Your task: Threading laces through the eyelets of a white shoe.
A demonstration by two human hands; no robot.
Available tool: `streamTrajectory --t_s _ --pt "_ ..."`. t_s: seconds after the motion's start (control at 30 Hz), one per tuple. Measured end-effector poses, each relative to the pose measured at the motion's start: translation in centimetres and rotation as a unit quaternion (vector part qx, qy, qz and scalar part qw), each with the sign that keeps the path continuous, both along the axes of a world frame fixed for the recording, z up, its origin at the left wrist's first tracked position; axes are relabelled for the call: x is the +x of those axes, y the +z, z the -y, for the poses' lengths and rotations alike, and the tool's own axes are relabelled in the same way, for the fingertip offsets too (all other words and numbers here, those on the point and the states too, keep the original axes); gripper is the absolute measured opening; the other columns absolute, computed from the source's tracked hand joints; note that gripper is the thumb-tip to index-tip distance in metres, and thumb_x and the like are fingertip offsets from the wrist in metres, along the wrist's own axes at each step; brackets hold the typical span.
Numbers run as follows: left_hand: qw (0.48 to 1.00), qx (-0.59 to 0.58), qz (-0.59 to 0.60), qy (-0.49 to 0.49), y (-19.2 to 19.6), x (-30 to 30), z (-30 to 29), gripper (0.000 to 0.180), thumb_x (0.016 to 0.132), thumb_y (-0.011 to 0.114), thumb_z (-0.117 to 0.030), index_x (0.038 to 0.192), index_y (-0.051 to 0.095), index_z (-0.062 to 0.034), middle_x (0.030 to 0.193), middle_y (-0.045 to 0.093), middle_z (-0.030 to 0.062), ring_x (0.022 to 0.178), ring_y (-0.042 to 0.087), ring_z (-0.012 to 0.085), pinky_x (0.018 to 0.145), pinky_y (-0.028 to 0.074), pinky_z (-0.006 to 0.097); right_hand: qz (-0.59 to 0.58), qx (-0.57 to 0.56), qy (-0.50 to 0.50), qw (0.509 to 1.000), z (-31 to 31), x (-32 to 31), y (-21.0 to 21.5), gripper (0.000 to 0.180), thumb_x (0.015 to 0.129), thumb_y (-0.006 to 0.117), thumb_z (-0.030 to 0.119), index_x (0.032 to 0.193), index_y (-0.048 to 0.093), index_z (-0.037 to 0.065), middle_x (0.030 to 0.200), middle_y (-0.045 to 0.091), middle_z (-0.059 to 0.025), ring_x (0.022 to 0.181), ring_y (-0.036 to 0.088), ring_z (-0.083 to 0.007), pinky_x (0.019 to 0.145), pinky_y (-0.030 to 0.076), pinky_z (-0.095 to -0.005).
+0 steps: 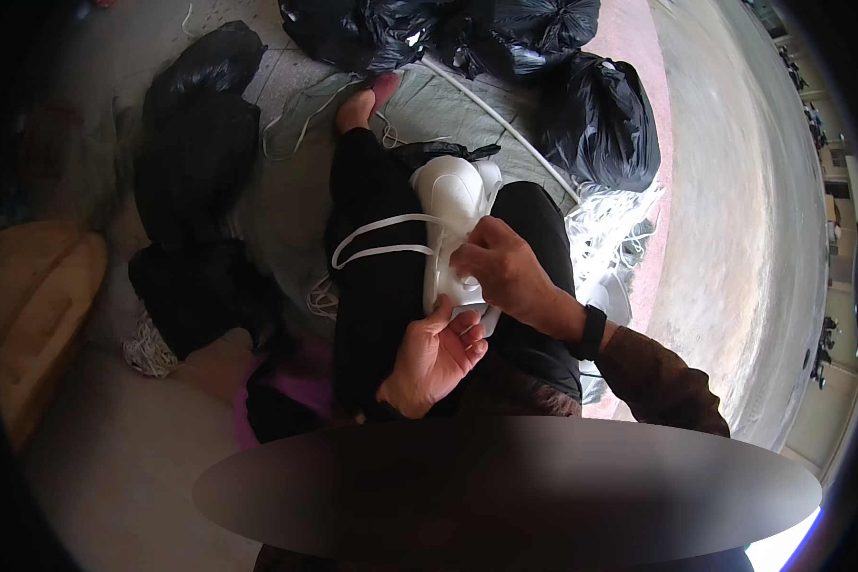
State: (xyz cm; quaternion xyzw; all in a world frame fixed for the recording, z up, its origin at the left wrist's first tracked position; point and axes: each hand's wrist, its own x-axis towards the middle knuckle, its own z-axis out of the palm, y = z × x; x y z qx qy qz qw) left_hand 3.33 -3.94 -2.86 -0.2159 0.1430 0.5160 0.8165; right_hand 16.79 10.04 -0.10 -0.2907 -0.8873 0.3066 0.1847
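A white shoe [451,191] lies lengthwise on my lap, its rounded toe pointing away from me. A second white piece shows along its right side. My right hand [507,272] is over the middle of the shoe with fingers pinched together at the lacing; the fingertips are partly hidden. From there a white shoelace [377,225] loops out to the left across my dark trouser leg. At the near end of the shoe is my left hand [434,357], palm up and fingers curled, thumb and fingertips against the shoe's edge.
Black plastic bags [601,124] stand at the far side and left. A heap of white laces [610,229] lies right of my leg, near another white shoe [608,297]. A pale pole [500,124] crosses the grey sheet [305,114]. A wooden piece [43,315] is at far left.
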Motion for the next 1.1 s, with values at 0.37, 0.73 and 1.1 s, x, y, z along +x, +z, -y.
streamTrajectory --t_s 0.37,0.73,1.1 --pt "0.852 0.151 -0.454 0.213 9.8 -19.8 2.6 0.021 0.099 0.054 -0.011 0.079 0.05 -0.0029 0.055 0.032 -0.0002 0.045 0.028 0.0089 0.041 0.024 0.025 -0.124 -0.216 -0.073 0.966 5.7 -1.0 6.0 0.013 0.085 0.068 0.002 0.095 0.06 0.0 0.083 0.064 -0.0158 0.074 0.067 -0.0319 0.068 0.055 -0.0375" --pt "0.624 0.137 -0.689 -0.344 9.4 -17.4 10.1 0.01 0.082 0.07 -0.007 0.075 0.071 0.0002 0.056 0.057 -0.0005 0.051 0.05 0.005 0.049 0.035 0.023 0.06 -0.008 -0.091 0.994 0.4 -3.7 0.4 0.03 0.079 0.066 -0.003 0.102 0.049 0.005 0.073 0.067 -0.0109 0.072 0.069 -0.032 0.063 0.054 -0.0439" --pt "0.29 0.338 -0.893 0.062 6.1 -8.6 -3.9 0.02 0.078 0.068 0.001 0.098 0.066 0.0013 0.095 0.062 0.0143 0.088 0.06 0.0309 0.08 0.048 0.039 0.015 -0.06 -0.119 0.991 3.6 -1.9 5.3 0.042 0.069 0.074 -0.003 0.102 0.049 0.005 0.073 0.063 -0.0155 0.071 0.068 -0.0349 0.063 0.054 -0.0427"
